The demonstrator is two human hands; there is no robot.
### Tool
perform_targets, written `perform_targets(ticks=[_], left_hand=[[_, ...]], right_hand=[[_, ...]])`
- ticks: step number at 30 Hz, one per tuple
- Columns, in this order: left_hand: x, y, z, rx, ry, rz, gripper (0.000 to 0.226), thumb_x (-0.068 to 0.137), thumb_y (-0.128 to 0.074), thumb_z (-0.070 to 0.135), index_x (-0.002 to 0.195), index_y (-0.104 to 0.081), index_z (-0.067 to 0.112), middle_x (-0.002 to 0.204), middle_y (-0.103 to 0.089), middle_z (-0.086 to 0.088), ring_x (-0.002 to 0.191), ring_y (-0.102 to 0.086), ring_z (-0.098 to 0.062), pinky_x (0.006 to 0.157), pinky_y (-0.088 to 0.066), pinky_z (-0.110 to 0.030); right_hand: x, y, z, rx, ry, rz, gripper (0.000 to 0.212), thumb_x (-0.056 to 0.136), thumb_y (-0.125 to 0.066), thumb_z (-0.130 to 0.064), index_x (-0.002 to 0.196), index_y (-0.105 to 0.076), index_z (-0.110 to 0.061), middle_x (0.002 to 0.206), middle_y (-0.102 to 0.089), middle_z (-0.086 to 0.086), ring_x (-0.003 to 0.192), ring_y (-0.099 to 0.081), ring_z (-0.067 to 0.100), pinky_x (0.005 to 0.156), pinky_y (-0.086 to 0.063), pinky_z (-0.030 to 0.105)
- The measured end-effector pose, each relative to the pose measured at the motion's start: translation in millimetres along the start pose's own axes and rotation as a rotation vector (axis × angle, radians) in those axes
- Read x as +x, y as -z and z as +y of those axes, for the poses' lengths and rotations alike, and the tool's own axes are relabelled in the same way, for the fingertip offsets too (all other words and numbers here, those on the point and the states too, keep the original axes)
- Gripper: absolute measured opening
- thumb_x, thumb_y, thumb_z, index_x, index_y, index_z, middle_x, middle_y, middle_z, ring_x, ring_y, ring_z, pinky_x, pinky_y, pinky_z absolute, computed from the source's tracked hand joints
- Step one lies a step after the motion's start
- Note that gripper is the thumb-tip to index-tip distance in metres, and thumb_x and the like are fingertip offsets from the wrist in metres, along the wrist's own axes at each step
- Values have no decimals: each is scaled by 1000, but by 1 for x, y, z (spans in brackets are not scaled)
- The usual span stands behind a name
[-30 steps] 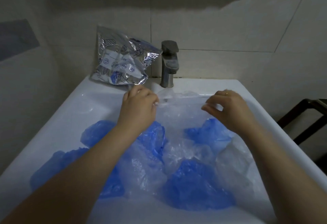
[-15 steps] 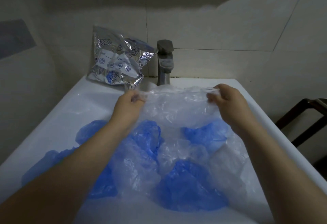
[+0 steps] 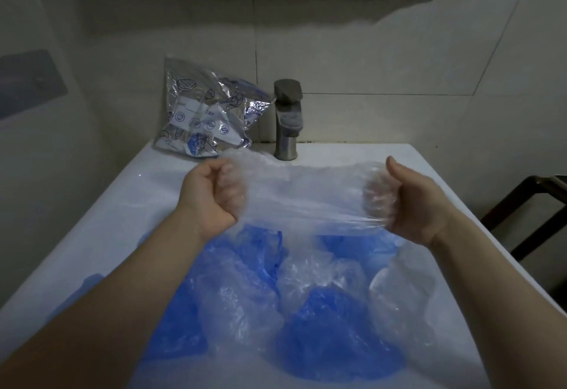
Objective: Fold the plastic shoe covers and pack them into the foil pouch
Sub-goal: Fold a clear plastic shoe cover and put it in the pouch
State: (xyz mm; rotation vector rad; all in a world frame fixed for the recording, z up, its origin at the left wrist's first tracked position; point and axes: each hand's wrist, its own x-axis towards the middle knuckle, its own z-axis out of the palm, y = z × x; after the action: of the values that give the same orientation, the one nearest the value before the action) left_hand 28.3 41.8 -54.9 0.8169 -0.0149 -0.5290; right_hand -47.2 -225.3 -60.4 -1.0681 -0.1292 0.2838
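A clear plastic shoe cover (image 3: 306, 195) is stretched flat in the air between my two hands, above the basin. My left hand (image 3: 211, 195) grips its left end, fingers tucked inside the plastic. At the other end my right hand (image 3: 408, 201) grips it the same way. Below them lies a heap of blue shoe covers (image 3: 337, 333) and clear shoe covers (image 3: 236, 302). The crinkled foil pouch (image 3: 208, 112) leans against the wall at the back left of the sink, left of the faucet.
A white sink (image 3: 129, 213) holds the heap. A metal faucet (image 3: 287, 118) stands at the back centre against the tiled wall. A dark metal frame (image 3: 530, 204) is at the right, beside the sink.
Both hands picked up the clear shoe cover by its far edge, lifted it off the heap and pulled apart, stretching it wide between them.
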Motion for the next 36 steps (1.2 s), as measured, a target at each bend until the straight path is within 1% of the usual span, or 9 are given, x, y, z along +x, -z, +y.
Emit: perform_targets(ticks=[5,9,13,17,20,24,28,31,36], left_hand=[[-3,7,-1,-24,3,-289,42,47,-88,29,82,-75,11,67,-68,8,38,-11,-3,30,-21,-11],[-3,5,-11,-8,-51,-379,52,45,-92,30,94,-75,24,62,-42,34,39,-11,-4,31,-25,-9],[-7,-9,-16,103,-97,-282,48,56,-80,18,103,-70,23,98,-71,15,38,-12,-2,33,-22,-8],[-4,-17,-19,100,-103,3,17,89,-48,9,93,-59,21,76,-73,9,51,-59,-1,44,-44,-12],[2,-12,-20,252,-138,69,19,92,-47,10,92,-59,25,85,-67,8,74,-57,-7,63,-43,-19],[1,-11,-21,445,-177,191,14,93,-49,18,87,-61,21,84,-64,6,79,-57,-9,74,-41,-25],[-12,-29,-24,401,-29,-104,48,87,-38,50,96,-63,11,79,-69,-2,68,-67,-11,71,-48,-28],[-21,-38,-33,418,45,-267,62,72,-44,50,109,-60,4,84,-70,-6,69,-67,-13,62,-55,-24],[-17,-31,-41,665,-104,-142,14,80,-60,7,94,-62,5,78,-72,-1,66,-67,-11,57,-53,-18]], right_hand=[[7,16,2,474,95,-108,35,99,-41,-24,105,-60,4,94,-64,18,84,-61,26,75,-48,31],[2,-2,0,463,182,-142,27,100,-32,-14,113,-51,1,85,-55,17,59,-37,17,55,-32,27],[0,-15,0,447,190,-239,37,100,-34,-17,137,-38,-17,86,-52,12,58,-33,13,53,-30,24],[1,-19,2,518,148,-331,32,99,-43,-19,131,-39,-14,90,-56,18,60,-34,17,55,-33,28],[0,-25,-3,461,332,-199,24,84,-64,-16,104,-51,-16,59,-40,1,47,-28,9,43,-25,21],[-15,-42,-9,-492,866,262,23,84,-57,-20,105,-60,-29,61,-52,-15,49,-42,-2,46,-35,12],[-3,-58,20,-1726,1061,211,33,85,-47,-30,118,-53,-23,75,-62,0,58,-56,18,47,-46,29],[10,-67,46,-1985,944,40,43,78,-47,-30,120,-56,-31,76,-66,-1,47,-59,27,34,-41,27],[13,-70,60,-2115,688,-124,52,79,-66,-38,128,-54,-27,101,-69,6,72,-67,30,51,-48,35]])
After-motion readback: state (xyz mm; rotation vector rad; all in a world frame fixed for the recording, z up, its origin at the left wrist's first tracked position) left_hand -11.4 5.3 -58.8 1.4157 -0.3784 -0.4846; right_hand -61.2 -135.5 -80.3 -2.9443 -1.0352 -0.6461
